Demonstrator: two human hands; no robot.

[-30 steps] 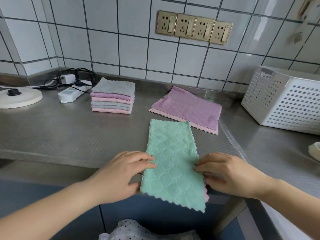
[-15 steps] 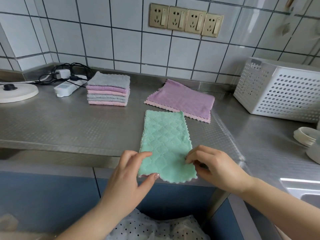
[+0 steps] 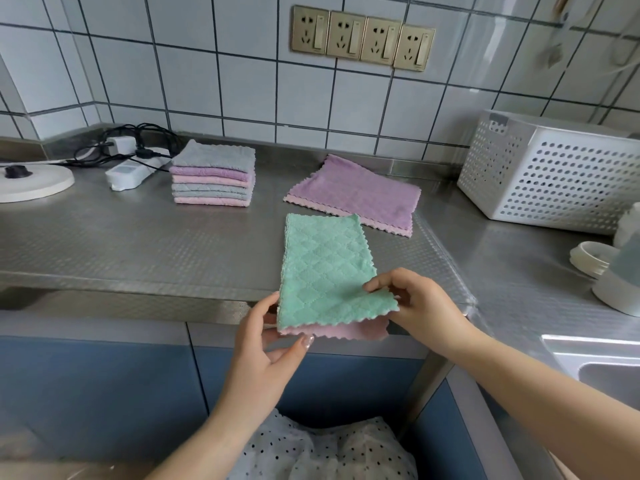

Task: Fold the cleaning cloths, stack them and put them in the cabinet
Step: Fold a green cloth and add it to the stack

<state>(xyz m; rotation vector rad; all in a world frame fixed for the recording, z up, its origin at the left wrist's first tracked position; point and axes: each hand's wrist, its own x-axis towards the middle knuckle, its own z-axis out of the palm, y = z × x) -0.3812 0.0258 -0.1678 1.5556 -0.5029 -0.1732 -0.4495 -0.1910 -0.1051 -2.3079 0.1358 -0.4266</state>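
Observation:
A green quilted cloth (image 3: 325, 268), folded into a long strip with a pink underside showing, lies on the steel counter (image 3: 138, 244) with its near end over the front edge. My left hand (image 3: 266, 344) pinches the near left corner. My right hand (image 3: 412, 303) pinches the near right corner, which is lifted. A purple cloth (image 3: 356, 194) lies flat behind it. At the back left stands a stack of folded cloths (image 3: 213, 178) in grey, purple and pink.
A white perforated basket (image 3: 550, 171) stands at the right by the tiled wall. A power strip with cables (image 3: 131, 168) and a round white base (image 3: 31, 181) sit at the back left. White containers (image 3: 609, 271) and a sink (image 3: 602, 362) lie right. Blue cabinet fronts (image 3: 104, 386) run below.
Both hands slid down the green strip to its near end and took hold of the corners. The near end has lifted off the counter, and the pink underside now shows.

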